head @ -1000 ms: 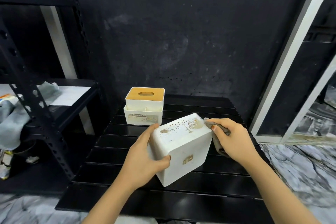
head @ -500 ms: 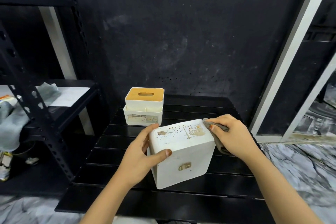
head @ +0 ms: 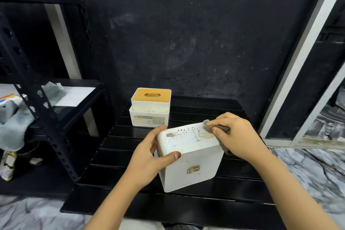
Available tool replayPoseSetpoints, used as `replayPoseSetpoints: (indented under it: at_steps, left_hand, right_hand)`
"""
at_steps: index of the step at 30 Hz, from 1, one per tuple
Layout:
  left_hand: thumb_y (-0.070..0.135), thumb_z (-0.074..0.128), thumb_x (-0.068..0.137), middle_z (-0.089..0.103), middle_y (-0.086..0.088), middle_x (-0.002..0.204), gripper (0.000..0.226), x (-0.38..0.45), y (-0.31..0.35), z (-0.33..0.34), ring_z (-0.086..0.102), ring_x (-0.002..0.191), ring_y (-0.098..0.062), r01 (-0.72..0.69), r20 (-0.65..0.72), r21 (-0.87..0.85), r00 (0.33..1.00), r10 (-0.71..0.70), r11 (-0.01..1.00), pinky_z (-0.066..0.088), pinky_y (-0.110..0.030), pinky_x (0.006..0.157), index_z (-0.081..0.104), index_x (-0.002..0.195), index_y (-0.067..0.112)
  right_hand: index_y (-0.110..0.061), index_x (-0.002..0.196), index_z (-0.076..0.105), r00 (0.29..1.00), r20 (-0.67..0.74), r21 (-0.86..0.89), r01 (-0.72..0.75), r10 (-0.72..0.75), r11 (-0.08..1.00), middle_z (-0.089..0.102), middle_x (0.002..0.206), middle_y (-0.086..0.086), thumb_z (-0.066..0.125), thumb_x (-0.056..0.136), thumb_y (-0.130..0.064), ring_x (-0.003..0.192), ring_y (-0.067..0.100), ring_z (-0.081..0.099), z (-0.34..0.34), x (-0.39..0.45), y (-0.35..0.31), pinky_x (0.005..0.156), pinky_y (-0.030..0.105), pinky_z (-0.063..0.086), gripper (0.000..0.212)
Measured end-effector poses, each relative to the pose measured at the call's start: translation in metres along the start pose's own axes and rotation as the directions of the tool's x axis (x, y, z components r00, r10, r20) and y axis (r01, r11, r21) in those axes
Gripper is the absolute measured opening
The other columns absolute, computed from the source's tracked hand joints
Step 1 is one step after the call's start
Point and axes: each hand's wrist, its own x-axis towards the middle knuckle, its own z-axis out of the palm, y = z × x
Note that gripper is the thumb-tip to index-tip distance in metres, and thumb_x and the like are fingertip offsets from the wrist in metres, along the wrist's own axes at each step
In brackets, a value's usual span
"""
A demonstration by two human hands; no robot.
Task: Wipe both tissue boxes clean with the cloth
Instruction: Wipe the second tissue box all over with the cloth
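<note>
Two tissue boxes — left hand [head: 147, 158] fingers grip the white one [head: 190, 157]; right hand [head: 237, 136] fingers pinch one cloth [head: 220, 129].

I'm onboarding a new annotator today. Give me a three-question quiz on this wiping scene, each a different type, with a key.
1. True or false: the right hand presses the cloth against the tilted white box.
2. Multiple choice: the second tissue box, the one with a wooden lid, is
A. in the left hand
B. standing untouched at the back of the black slatted table
C. on the metal shelf
3. Fill in: the left hand steadies the box, its ____ lying across the front face.

Key: 1 true; 2 B; 3 thumb.
</note>
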Motion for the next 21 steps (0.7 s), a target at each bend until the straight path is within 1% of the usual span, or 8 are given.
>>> replayPoseSetpoints:
  at_steps: [3, 5, 9, 12, 14, 17, 19, 21]
  left_hand:
    - [0.036, 0.081, 0.052, 0.058, 0.02, 0.122, 0.074, -0.001, 0.002, 0.001, 0.052, 0.114, 0.01, -0.005, -0.002, 0.003, 1.0, 0.005, 1.0, 0.046, -0.008, 0.083, 0.05, 0.119, 0.042]
    - [0.035, 0.081, 0.053, 0.057, 0.021, 0.122, 0.072, -0.001, 0.002, 0.004, 0.052, 0.112, 0.012, -0.007, -0.016, 0.008, 1.0, 0.007, 1.0, 0.046, -0.008, 0.081, 0.048, 0.117, 0.045]
    - [0.041, 0.08, 0.049, 0.057, 0.02, 0.121, 0.075, -0.001, 0.001, 0.006, 0.053, 0.111, 0.009, -0.006, -0.04, -0.007, 0.999, 0.006, 1.0, 0.046, -0.012, 0.082, 0.048, 0.117, 0.044]
    - [0.028, 0.081, 0.055, 0.058, 0.019, 0.12, 0.07, -0.001, 0.002, 0.003, 0.054, 0.109, 0.013, -0.008, -0.02, -0.026, 1.0, 0.007, 1.0, 0.045, -0.007, 0.079, 0.05, 0.116, 0.041]
    - [0.034, 0.082, 0.051, 0.059, 0.02, 0.12, 0.072, -0.001, 0.002, 0.001, 0.054, 0.11, 0.011, -0.004, -0.005, -0.028, 1.0, 0.004, 1.0, 0.045, -0.007, 0.08, 0.051, 0.116, 0.041]
    - [0.036, 0.082, 0.05, 0.058, 0.02, 0.122, 0.074, -0.001, 0.002, 0.001, 0.053, 0.114, 0.008, 0.003, -0.002, -0.019, 1.0, -0.003, 1.0, 0.046, -0.009, 0.082, 0.05, 0.118, 0.041]
    - [0.031, 0.081, 0.054, 0.057, 0.02, 0.123, 0.074, -0.001, 0.002, 0.003, 0.053, 0.113, 0.009, 0.001, -0.014, -0.008, 1.0, -0.001, 1.0, 0.046, -0.008, 0.081, 0.048, 0.12, 0.041]
    - [0.037, 0.081, 0.051, 0.057, 0.019, 0.123, 0.079, -0.002, 0.001, 0.004, 0.054, 0.112, 0.009, 0.002, -0.025, -0.005, 1.0, -0.002, 1.0, 0.047, -0.011, 0.081, 0.048, 0.123, 0.039]
  right_hand:
    - [-0.041, 0.109, 0.063, 1.0, -0.003, -0.23, -0.015, 0.014, 0.973, 0.054, 0.114, -0.015, 0.047, 0.093, -0.026, 0.106, 0.012, 0.047, 0.009, 0.01, -0.015, 0.087, 0.035, 0.045, 0.027]
    - [-0.041, 0.114, 0.059, 0.999, 0.018, -0.298, 0.04, -0.037, 0.954, 0.052, 0.117, -0.015, 0.044, 0.094, -0.029, 0.105, 0.012, 0.045, 0.016, 0.007, -0.026, 0.085, 0.034, 0.044, 0.028]
    - [-0.039, 0.114, 0.061, 0.99, 0.078, -0.202, 0.134, -0.12, 0.97, 0.053, 0.111, -0.019, 0.049, 0.092, -0.029, 0.102, 0.007, 0.043, 0.019, -0.013, -0.032, 0.087, 0.031, 0.044, 0.027]
    - [-0.039, 0.107, 0.065, 0.996, 0.068, -0.071, 0.054, -0.049, 0.996, 0.055, 0.105, -0.02, 0.054, 0.09, -0.026, 0.103, 0.006, 0.045, 0.009, -0.013, -0.024, 0.091, 0.03, 0.043, 0.024]
    - [-0.039, 0.108, 0.065, 0.999, 0.042, -0.102, -0.001, 0.005, 0.995, 0.055, 0.108, -0.018, 0.053, 0.091, -0.026, 0.106, 0.009, 0.046, 0.008, -0.005, -0.022, 0.09, 0.032, 0.044, 0.025]
    - [-0.04, 0.116, 0.059, 0.998, 0.012, -0.251, -0.052, 0.057, 0.967, 0.053, 0.118, -0.012, 0.044, 0.094, -0.027, 0.108, 0.014, 0.045, 0.016, 0.007, -0.032, 0.086, 0.037, 0.046, 0.03]
    - [-0.04, 0.12, 0.056, 1.0, 0.024, -0.307, -0.006, 0.014, 0.952, 0.051, 0.12, -0.01, 0.04, 0.096, -0.028, 0.107, 0.016, 0.045, 0.022, 0.008, -0.04, 0.086, 0.039, 0.045, 0.031]
    - [-0.04, 0.118, 0.057, 0.996, 0.058, -0.277, 0.077, -0.063, 0.958, 0.051, 0.117, -0.012, 0.041, 0.095, -0.028, 0.105, 0.014, 0.044, 0.027, 0.002, -0.044, 0.086, 0.037, 0.044, 0.03]
